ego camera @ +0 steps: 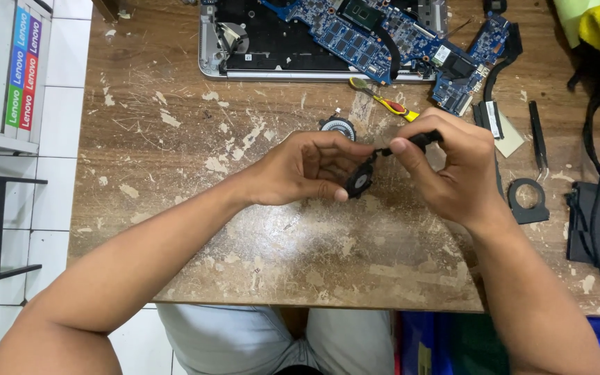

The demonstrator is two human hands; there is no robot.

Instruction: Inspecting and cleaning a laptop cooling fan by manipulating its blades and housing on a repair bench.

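Left hand (307, 173) curls round small black fan part (360, 180), fingers closed on its rim, above worn wooden table (175, 180). Right hand (453, 167) pinches black tool (411, 142) against it. Looks light, thin plastic, likely fragile; grip by edges

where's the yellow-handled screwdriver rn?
Head view: the yellow-handled screwdriver lies on the wooden table, upper centre, just below the opened laptop, beyond the right hand.
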